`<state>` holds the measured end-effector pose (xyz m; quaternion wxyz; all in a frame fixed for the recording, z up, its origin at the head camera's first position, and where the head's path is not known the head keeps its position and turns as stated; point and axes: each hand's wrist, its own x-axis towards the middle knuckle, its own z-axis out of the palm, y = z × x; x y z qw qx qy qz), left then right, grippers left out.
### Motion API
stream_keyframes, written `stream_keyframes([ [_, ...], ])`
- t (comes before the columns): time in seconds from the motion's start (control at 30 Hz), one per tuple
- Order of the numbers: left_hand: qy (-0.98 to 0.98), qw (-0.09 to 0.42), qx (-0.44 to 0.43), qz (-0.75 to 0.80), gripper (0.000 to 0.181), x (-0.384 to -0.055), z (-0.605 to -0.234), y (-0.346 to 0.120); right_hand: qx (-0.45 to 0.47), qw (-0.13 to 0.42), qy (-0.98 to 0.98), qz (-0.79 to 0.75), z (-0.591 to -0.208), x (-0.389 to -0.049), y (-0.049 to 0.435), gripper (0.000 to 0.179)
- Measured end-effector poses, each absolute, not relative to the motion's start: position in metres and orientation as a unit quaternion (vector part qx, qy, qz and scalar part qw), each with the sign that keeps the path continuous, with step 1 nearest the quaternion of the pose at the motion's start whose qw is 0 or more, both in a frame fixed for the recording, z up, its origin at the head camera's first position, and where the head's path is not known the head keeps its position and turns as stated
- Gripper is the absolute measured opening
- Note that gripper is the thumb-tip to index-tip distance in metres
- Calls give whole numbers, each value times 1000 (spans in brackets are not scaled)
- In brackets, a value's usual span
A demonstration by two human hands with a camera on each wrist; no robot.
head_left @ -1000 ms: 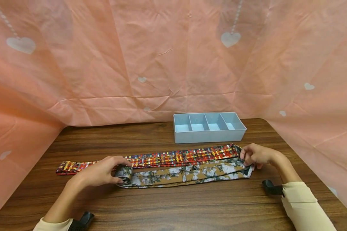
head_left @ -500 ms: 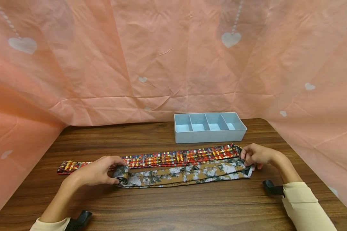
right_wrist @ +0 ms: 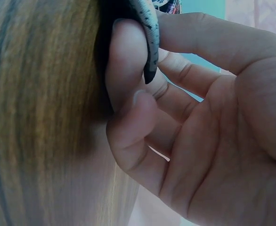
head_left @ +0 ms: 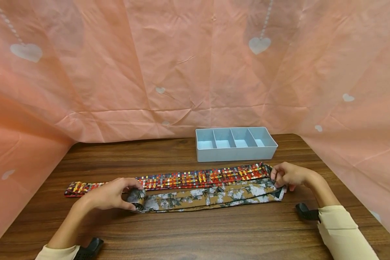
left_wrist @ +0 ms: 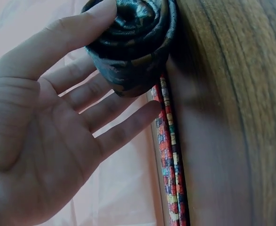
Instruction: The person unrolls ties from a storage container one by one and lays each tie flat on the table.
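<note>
A brown necktie with white flowers (head_left: 195, 198) lies lengthwise across the table, its left end wound into a small roll (head_left: 136, 198). My left hand (head_left: 112, 195) holds that roll between thumb and fingers; the left wrist view shows the coiled layers (left_wrist: 133, 47) under the thumb. At the other end, my right hand (head_left: 289, 175) pinches the wide tip of the floral tie, whose edge (right_wrist: 150, 42) sits between thumb and fingers in the right wrist view. Just behind lies a red and yellow checked necktie (head_left: 198, 177), flat, partly hidden by the left hand.
A pale blue tray (head_left: 235, 154) with several compartments stands at the back, right of centre. Wood-grain table (head_left: 195, 234) extends in front of the ties. Pink cloth with hearts (head_left: 169, 72) hangs around the back and sides.
My left hand and the roll have shifted slightly left, mostly in the first half second. The right hand stays at the tie's wide end.
</note>
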<state>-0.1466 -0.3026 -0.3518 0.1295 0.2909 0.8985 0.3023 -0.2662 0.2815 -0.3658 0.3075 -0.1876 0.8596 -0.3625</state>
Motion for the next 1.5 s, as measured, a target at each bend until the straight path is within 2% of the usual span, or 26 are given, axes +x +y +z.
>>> stream_keyframes([
  [0.57,891,116,311,309,38,-149,-357,-298,-189,310,856,-368,-370,-267,282,19],
  [1.03,896,114,299,308,43,-148,-351,-303,-177,309,858,-370,-368,-266,280,20],
  [1.5,886,139,300,325,45,-149,-348,-306,-169,309,860,-370,-368,-265,281,20],
])
